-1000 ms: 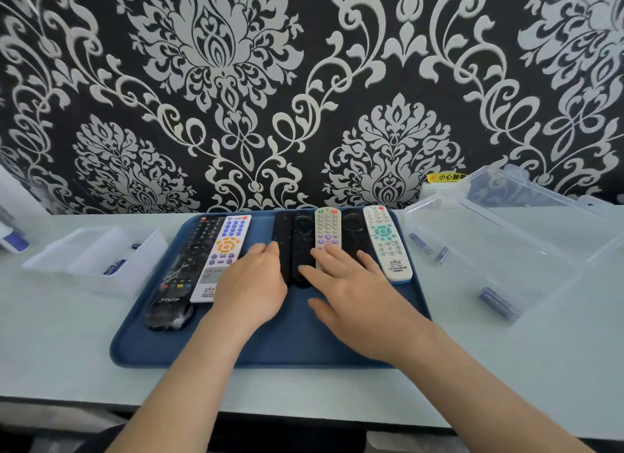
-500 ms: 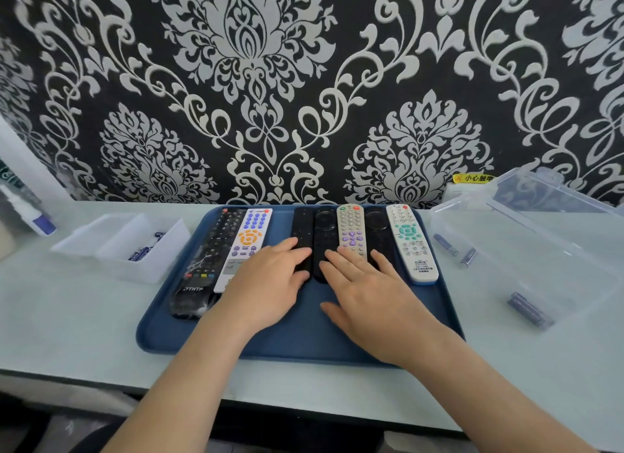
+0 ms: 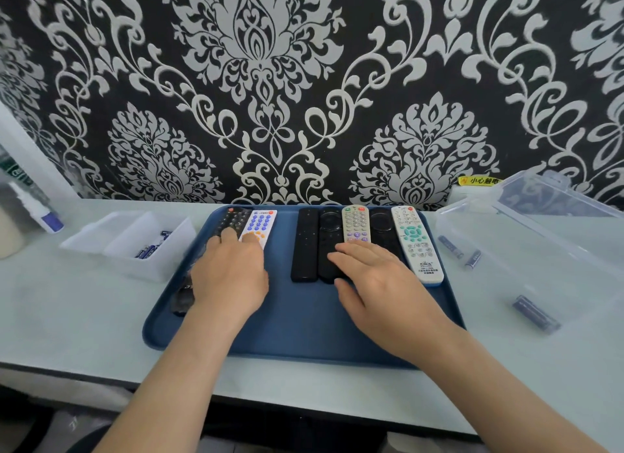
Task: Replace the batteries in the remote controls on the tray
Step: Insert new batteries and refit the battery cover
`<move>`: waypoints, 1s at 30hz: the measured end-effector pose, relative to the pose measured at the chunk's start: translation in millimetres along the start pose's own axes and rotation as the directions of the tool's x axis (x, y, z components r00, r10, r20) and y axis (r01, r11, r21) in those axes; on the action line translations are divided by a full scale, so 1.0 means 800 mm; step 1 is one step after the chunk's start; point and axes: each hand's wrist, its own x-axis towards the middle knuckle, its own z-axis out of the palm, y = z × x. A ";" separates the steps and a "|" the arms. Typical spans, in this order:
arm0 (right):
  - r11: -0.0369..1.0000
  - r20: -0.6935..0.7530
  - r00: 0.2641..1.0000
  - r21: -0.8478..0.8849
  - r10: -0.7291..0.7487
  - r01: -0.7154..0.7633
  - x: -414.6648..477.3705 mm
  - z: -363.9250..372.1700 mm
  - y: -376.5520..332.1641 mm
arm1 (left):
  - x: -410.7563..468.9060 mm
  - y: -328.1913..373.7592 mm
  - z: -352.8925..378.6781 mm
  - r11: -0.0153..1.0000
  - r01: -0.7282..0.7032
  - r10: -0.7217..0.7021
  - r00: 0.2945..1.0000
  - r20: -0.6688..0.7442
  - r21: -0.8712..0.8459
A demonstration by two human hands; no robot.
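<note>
A blue tray (image 3: 304,321) on the light table holds several remotes in a row. At its left lie a long black remote (image 3: 229,221) and a white remote with blue and orange buttons (image 3: 260,223); my left hand (image 3: 229,277) rests flat over both, fingers straight. To the right lie a slim black remote (image 3: 304,246), a black remote with a round pad (image 3: 329,236), a beige remote (image 3: 355,224), another black one (image 3: 381,223) and a white remote with teal buttons (image 3: 417,246). My right hand (image 3: 378,283) lies flat on the middle ones, holding nothing.
A white divided bin (image 3: 111,246) with batteries (image 3: 152,248) stands left of the tray. A clear plastic box (image 3: 526,250) with its lid raised sits on the right, several batteries (image 3: 535,314) inside. A white bottle (image 3: 37,206) stands at far left. The table edge runs close to me.
My left hand has slid left from the slim black remotes onto the two leftmost remotes. My right hand stays on the middle remotes. The camera has shifted slightly.
</note>
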 end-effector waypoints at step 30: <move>-0.265 0.452 0.816 0.888 0.361 -0.375 0.000 -0.061 0.009 | -0.055 0.124 -0.042 -0.003 -0.095 0.188 0.978 -0.094 -0.995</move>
